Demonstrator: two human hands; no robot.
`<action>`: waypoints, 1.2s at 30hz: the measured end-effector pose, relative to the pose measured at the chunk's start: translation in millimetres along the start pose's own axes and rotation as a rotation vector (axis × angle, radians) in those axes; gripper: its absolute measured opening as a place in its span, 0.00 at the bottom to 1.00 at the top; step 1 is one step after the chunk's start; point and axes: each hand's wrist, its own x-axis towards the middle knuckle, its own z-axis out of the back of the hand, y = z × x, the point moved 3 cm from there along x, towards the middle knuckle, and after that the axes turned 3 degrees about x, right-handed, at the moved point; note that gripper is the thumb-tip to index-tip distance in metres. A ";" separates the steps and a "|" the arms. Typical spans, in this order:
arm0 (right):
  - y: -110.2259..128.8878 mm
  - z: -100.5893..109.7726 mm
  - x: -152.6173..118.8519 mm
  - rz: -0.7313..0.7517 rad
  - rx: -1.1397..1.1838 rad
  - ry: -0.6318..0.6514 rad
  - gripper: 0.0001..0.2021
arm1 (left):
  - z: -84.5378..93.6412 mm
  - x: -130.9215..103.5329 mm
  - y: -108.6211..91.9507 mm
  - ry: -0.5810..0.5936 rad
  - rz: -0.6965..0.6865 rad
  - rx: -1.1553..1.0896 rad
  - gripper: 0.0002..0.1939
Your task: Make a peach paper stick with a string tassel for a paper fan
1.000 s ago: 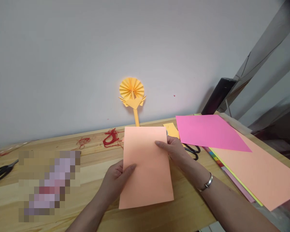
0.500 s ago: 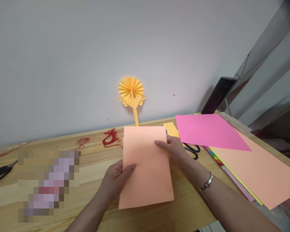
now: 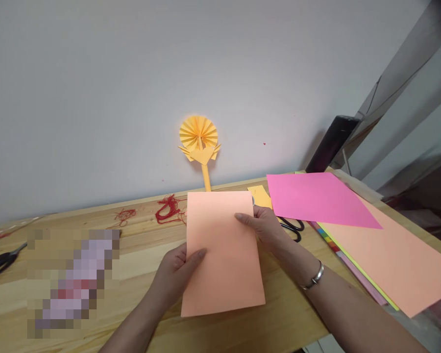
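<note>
An orange-pink sheet of paper (image 3: 222,264) is held up over the table, its long side running toward me. My left hand (image 3: 180,272) grips its left edge, thumb on top and fingers behind. Near the upper right edge, my right hand (image 3: 262,225) holds the same sheet, thumb on its face; a metal bracelet is on that wrist. Behind the sheet a yellow paper flower (image 3: 199,135) leans against the wall on a rolled stem. Partly behind my right hand lie black-handled scissors (image 3: 292,225) and a yellow paper piece (image 3: 260,195).
Red thread (image 3: 168,209) lies on the wooden table (image 3: 143,260). At left are black scissors (image 3: 2,262) and a blurred-out item (image 3: 77,282). A pink sheet (image 3: 319,198) tops stacked coloured papers (image 3: 393,255) at right, near a black cylinder (image 3: 332,143).
The view has shifted very slightly. Both hands keep the same hold on the sheet.
</note>
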 end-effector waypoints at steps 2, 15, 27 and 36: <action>-0.1 -0.3 -0.8 -0.001 0.000 0.004 0.16 | 0.4 0.4 0.4 -0.005 -0.002 0.004 0.21; -1.3 0.4 1.2 0.000 0.003 0.008 0.16 | 0.7 1.1 1.6 0.003 0.005 -0.004 0.20; 0.9 -0.9 -0.9 0.008 0.020 -0.015 0.15 | -0.5 -1.1 -0.6 -0.011 0.001 0.021 0.21; 1.1 -0.7 -1.6 0.008 0.012 0.002 0.15 | -0.1 -1.4 -1.0 -0.038 0.001 0.050 0.23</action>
